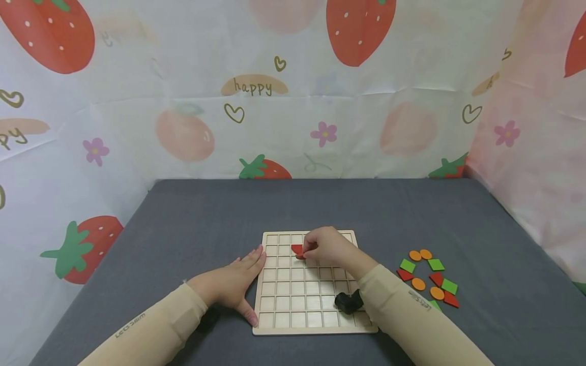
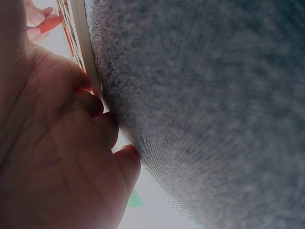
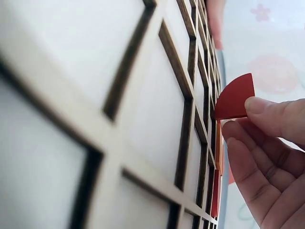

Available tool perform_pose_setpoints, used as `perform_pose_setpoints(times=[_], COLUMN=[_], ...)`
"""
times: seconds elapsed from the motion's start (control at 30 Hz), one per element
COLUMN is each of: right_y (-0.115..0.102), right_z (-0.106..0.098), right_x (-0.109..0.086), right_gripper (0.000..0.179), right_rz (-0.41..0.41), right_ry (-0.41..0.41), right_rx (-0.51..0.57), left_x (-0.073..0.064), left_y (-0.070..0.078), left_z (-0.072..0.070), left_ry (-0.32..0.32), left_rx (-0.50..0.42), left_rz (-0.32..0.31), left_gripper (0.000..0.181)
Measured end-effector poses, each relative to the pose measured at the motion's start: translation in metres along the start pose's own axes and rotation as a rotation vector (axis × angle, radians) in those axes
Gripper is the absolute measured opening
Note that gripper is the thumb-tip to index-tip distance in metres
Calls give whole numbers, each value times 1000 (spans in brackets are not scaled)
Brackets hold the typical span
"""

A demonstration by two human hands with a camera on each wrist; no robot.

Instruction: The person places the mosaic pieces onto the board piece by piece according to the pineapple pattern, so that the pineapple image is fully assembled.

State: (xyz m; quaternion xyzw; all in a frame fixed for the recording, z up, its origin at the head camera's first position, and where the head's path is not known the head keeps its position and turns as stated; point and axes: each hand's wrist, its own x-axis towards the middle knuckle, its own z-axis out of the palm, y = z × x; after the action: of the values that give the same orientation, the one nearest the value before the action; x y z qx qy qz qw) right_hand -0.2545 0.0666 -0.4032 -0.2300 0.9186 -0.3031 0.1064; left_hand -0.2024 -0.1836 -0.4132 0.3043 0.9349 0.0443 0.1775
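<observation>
A pale wooden grid board (image 1: 288,302) lies on the grey cloth. My left hand (image 1: 231,282) rests along its left edge, fingers straight and thumb spread toward the near corner. My right hand (image 1: 330,247) is over the far part of the board. Between its thumb and fingers it pinches a red quarter-circle piece (image 3: 237,98), tilted up close above the grid. Just beyond that piece, another red piece (image 1: 296,248) lies on the board. In the right wrist view, an orange piece (image 3: 218,150) and a red piece (image 3: 216,193) show edge-on in the grid.
To the right of the board lie several loose pieces: orange discs (image 1: 418,284), green diamonds (image 1: 436,265) and red quarter-circles (image 1: 450,299). A black object (image 1: 349,302) at the right wrist overlaps the board. Printed curtains (image 1: 293,117) stand behind the table and along its sides.
</observation>
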Motion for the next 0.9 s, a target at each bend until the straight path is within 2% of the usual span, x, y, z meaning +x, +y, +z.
perform_pose_setpoints(times=[0.27, 0.43, 0.67, 0.9], right_y=[-2, -4, -4, -4], right_z=[0, 0, 3, 6], right_x=[2, 3, 3, 3], right_gripper=[15, 15, 15, 16], right_rz=[-29, -38, -125, -121], right_ry=[3, -22, -57, -98], right_rx=[-67, -62, -88, -97], left_x=[0, 0, 0, 0], left_y=[1, 1, 1, 1], left_z=[-1, -1, -1, 0], left_ry=[-7, -6, -6, -5], left_rx=[1, 13, 5, 3], left_rz=[7, -2, -3, -2], left_gripper=[143, 143, 142, 141])
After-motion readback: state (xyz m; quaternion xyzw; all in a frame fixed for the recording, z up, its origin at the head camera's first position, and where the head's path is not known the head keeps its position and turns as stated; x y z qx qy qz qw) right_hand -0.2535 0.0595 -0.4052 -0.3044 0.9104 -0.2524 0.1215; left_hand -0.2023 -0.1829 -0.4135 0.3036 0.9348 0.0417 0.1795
